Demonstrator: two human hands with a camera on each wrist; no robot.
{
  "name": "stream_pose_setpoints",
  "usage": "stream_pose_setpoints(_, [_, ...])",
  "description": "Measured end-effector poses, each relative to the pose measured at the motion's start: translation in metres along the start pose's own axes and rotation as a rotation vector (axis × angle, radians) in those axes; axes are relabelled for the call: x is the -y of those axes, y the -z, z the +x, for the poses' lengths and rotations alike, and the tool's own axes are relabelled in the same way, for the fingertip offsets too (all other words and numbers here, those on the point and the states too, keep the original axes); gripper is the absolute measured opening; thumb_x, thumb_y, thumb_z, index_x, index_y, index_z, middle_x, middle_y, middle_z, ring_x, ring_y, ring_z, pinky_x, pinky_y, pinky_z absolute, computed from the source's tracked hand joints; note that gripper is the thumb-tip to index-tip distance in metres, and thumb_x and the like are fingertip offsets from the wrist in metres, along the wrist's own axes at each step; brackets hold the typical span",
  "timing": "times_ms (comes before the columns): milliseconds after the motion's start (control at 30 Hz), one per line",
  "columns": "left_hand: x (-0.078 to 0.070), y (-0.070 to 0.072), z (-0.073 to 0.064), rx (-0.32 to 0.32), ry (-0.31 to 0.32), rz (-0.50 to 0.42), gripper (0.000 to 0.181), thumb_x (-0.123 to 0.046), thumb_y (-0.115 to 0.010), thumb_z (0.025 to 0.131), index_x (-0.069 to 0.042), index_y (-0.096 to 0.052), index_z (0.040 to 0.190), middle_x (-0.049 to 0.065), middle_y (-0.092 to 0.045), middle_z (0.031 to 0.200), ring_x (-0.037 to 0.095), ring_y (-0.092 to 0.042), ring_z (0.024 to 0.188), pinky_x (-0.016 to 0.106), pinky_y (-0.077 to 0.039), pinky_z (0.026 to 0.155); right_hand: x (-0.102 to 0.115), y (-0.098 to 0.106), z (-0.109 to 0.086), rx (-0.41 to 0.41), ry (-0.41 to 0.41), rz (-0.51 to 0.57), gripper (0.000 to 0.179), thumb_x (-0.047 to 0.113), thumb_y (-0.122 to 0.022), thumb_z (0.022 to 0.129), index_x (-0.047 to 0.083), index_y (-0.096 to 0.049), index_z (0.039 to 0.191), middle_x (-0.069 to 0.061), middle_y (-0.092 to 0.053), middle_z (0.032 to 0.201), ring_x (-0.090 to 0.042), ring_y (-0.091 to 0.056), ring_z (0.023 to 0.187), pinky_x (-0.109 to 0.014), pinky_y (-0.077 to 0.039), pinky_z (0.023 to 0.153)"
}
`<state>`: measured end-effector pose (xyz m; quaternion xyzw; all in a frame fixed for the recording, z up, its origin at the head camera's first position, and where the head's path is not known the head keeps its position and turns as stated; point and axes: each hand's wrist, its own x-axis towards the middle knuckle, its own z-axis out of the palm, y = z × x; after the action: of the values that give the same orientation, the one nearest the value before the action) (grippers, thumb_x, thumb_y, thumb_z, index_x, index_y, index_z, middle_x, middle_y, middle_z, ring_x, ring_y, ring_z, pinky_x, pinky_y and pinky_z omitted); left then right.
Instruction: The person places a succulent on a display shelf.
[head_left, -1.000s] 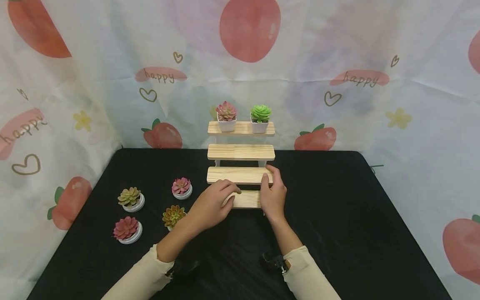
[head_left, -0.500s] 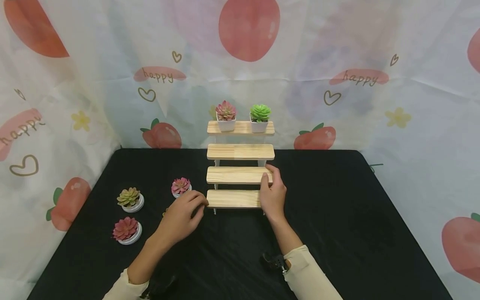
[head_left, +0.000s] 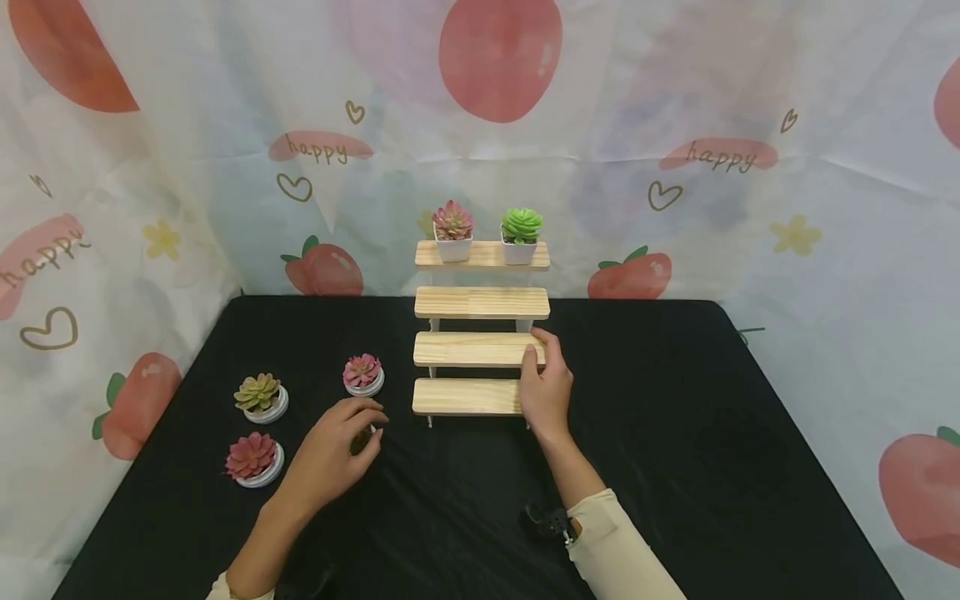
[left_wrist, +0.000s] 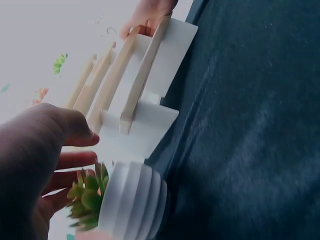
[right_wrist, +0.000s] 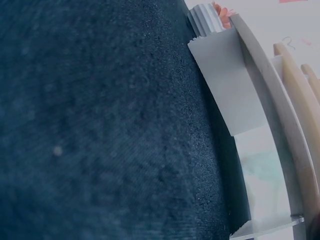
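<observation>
A four-step wooden display shelf (head_left: pixel 465 397) with white side supports stands at the table's middle. My right hand (head_left: pixel 546 390) grips its right end, the thumb over the second-lowest board. My left hand (head_left: pixel 327 454) is at a green succulent (left_wrist: pixel 89 199) in a ribbed white pot (left_wrist: pixel 131 200). Its fingers lie behind the leaves and the thumb stands apart from them, so the plant is mostly hidden in the head view. On the top board sit a reddish succulent (head_left: pixel 453 223) and a bright green succulent (head_left: pixel 521 227), both in square white pots.
To the left on the black tablecloth (head_left: pixel 712 450) stand a pink succulent (head_left: pixel 362 371), a yellow-green succulent (head_left: pixel 258 392) and a dark pink succulent (head_left: pixel 251 457), in white pots. A fruit-printed curtain (head_left: pixel 600 100) hangs behind the table.
My left hand has moved left and down from the lowest board, past the shelf's left end, to the green succulent. My right hand has stayed on the shelf's right end.
</observation>
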<state>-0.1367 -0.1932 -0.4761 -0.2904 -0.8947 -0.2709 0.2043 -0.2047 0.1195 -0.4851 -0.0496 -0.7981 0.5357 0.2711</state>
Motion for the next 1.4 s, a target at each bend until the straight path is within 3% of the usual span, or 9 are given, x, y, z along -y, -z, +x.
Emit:
stream_pose_setpoints(100, [0.004,0.001,-0.005,-0.014,0.011,0.001,0.023,-0.008,-0.083,0.083,-0.007,-0.076,0.104,0.008,-0.067,0.119,0.029,-0.063,0.11,0.051,-0.049,0.096,-0.001,0.0,0.0,-0.002,-0.002,-0.002,0.032,0.016,-0.054,0.106,0.009,-0.064,0.135,-0.014,-0.07,0.12,-0.03,-0.066,0.081,-0.046,-0.049,0.073])
stream_pose_setpoints(300, [0.014,0.003,-0.014,-0.015,0.029,0.013,0.04,-0.016,-0.088,0.079,-0.006,-0.075,0.115,0.013,-0.067,0.12,0.034,-0.063,0.111,0.056,-0.047,0.096,-0.002,0.0,0.0,-0.003,-0.012,-0.001,0.031,0.016,-0.054,0.106,0.011,-0.064,0.135,-0.013,-0.07,0.122,-0.031,-0.067,0.087,-0.046,-0.049,0.076])
stream_pose_setpoints(500, [0.019,0.006,-0.022,0.05,0.116,-0.043,0.061,-0.026,-0.096,0.074,-0.01,-0.07,0.127,0.008,-0.063,0.128,0.031,-0.062,0.115,0.057,-0.05,0.093,-0.001,-0.001,0.0,-0.001,-0.008,0.0,0.032,0.016,-0.054,0.106,0.009,-0.064,0.135,-0.014,-0.07,0.121,-0.031,-0.067,0.086,-0.046,-0.049,0.076])
stream_pose_setpoints(667, [0.027,0.004,-0.031,0.099,0.133,-0.143,0.075,-0.015,-0.098,0.071,-0.012,-0.063,0.137,0.004,-0.055,0.137,0.025,-0.057,0.122,0.04,-0.049,0.098,0.0,-0.001,0.0,-0.002,-0.005,-0.008,0.032,0.017,-0.054,0.106,0.008,-0.064,0.136,-0.014,-0.071,0.118,-0.03,-0.066,0.076,-0.046,-0.049,0.071])
stream_pose_setpoints(767, [0.033,0.001,-0.035,0.11,0.137,-0.211,0.082,-0.007,-0.097,0.07,-0.013,-0.059,0.142,0.003,-0.05,0.141,0.023,-0.052,0.125,0.024,-0.041,0.103,0.0,-0.001,0.0,-0.001,-0.008,-0.007,0.032,0.017,-0.054,0.106,0.008,-0.064,0.136,-0.015,-0.071,0.117,-0.03,-0.065,0.074,-0.045,-0.049,0.07])
stream_pose_setpoints(867, [0.038,-0.002,-0.039,0.105,0.138,-0.265,0.087,-0.005,-0.097,0.069,-0.012,-0.054,0.145,0.003,-0.049,0.141,0.022,-0.05,0.125,0.015,-0.032,0.105,-0.001,-0.001,-0.001,-0.006,-0.011,-0.01,0.032,0.017,-0.055,0.106,0.01,-0.064,0.135,-0.014,-0.071,0.118,-0.029,-0.066,0.076,-0.045,-0.049,0.071])
stream_pose_setpoints(1133, [0.045,-0.009,-0.043,0.062,0.142,-0.343,0.086,-0.003,-0.099,0.064,-0.012,-0.053,0.136,0.002,-0.053,0.132,0.019,-0.05,0.119,0.013,-0.031,0.105,-0.002,0.0,-0.001,-0.001,-0.003,-0.008,0.032,0.017,-0.054,0.106,0.009,-0.063,0.136,-0.015,-0.07,0.121,-0.032,-0.067,0.084,-0.048,-0.049,0.074])
stream_pose_setpoints(1400, [0.045,-0.007,-0.044,0.096,0.202,-0.322,0.083,-0.008,-0.098,0.069,-0.022,-0.053,0.138,-0.004,-0.057,0.126,0.014,-0.057,0.112,0.013,-0.037,0.099,-0.002,-0.001,-0.001,0.002,-0.005,0.001,0.032,0.016,-0.053,0.106,0.009,-0.063,0.136,-0.014,-0.069,0.122,-0.031,-0.067,0.088,-0.047,-0.049,0.076])
